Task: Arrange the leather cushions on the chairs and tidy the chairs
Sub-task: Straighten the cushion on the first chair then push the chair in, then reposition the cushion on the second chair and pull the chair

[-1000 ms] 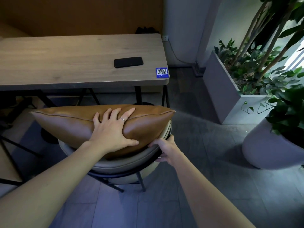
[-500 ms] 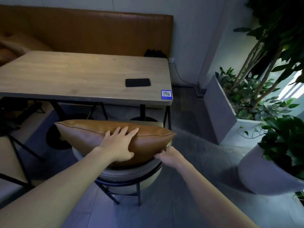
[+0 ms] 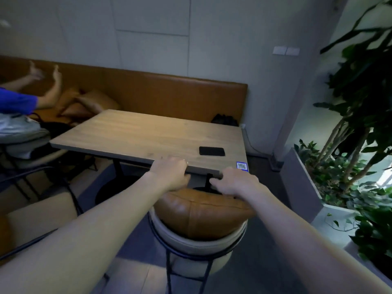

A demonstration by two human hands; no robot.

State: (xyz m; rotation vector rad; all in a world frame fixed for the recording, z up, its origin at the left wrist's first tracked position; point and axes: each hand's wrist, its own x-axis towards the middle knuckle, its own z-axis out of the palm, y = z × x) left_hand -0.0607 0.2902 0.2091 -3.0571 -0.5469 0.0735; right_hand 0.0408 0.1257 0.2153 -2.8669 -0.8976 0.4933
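Observation:
A brown leather cushion [image 3: 201,215] lies on the round pale seat of a black-framed chair [image 3: 191,245] just in front of the wooden table [image 3: 137,134]. My left hand [image 3: 171,172] hovers above the cushion's far left end, level with the table's near edge, fingers loosely curled and holding nothing. At the cushion's far right top edge is my right hand [image 3: 235,183], fingers spread, either grazing the leather or just above it. A second brown cushion [image 3: 89,102] rests on the orange bench [image 3: 169,96] behind the table.
A black phone [image 3: 211,151] and a blue QR sticker [image 3: 242,165] sit on the table. Another person [image 3: 19,102] in a blue sleeve is at the left. A second chair [image 3: 38,215] stands at the lower left. Planters with plants [image 3: 343,177] line the right.
My left hand has lifted off the cushion and my right hand has let go of the chair's edge. The cushion now sits lower on the seat, end-on to me, and my view has tilted up.

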